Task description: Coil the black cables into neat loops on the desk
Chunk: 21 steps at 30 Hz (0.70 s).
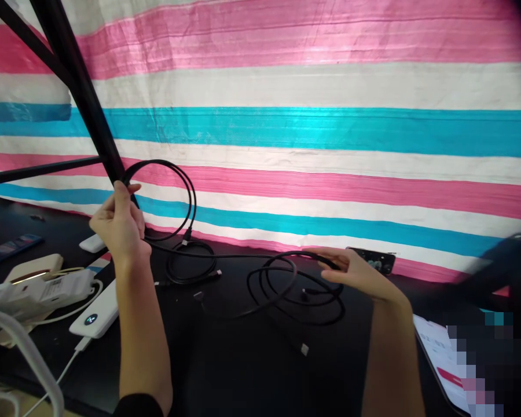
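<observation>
My left hand [119, 223] is raised above the black table [226, 370], fingers closed round a loop of black cable [186, 191] that arcs up to its right. The same cable trails down into coils [191, 263] lying on the table. My right hand [351, 269] reaches out flat over another loose coil of black cable [295, 289], fingers stretched and touching the top strand. A free plug end [304, 348] lies nearer to me on the table.
A black metal frame leg [82, 87] slants behind my left hand. White power banks [98, 313], a power strip and white leads crowd the left. A dark phone [373, 260] lies by the striped tarp [330, 127]; a paper sheet [438, 353] lies right.
</observation>
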Each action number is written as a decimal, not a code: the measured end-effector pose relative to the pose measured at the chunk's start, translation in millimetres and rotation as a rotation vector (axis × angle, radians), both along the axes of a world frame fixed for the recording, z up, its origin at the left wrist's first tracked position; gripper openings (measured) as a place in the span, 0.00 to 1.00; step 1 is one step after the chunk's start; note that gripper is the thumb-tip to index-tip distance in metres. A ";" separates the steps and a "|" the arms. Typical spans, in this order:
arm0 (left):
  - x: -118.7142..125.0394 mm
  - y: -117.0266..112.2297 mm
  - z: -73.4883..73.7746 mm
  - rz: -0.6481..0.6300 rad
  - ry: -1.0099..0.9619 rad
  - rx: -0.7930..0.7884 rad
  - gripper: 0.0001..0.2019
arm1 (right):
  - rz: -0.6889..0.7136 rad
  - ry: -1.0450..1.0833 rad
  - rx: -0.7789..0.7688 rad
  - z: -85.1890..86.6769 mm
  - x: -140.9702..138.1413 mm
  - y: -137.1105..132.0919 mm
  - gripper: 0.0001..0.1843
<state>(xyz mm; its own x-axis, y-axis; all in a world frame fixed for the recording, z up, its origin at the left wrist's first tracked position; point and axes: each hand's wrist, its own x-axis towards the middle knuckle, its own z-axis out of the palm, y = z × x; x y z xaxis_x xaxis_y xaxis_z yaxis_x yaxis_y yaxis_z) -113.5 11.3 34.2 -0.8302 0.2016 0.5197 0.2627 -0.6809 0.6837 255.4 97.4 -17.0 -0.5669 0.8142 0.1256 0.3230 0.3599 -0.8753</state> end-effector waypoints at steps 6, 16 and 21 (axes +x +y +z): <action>-21.2 -6.0 -5.1 0.146 -0.004 -0.028 0.12 | -0.427 0.368 0.052 0.3 11.4 5.3 0.18; 6.9 -5.6 5.0 0.074 0.127 0.001 0.12 | -0.302 0.079 0.070 13.8 1.9 -10.1 0.21; 31.7 -11.8 12.8 0.094 0.163 0.098 0.13 | -0.069 -0.103 0.052 2.6 -22.8 -5.9 0.18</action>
<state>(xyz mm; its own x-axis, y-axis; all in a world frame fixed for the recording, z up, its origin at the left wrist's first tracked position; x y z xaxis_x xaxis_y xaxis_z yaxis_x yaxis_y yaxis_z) -81.8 -0.6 47.0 -0.7464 0.0688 0.6619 0.4297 -0.7096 0.5584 232.6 91.5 -14.4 -0.5216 0.8457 0.1126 0.4356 0.3774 -0.8172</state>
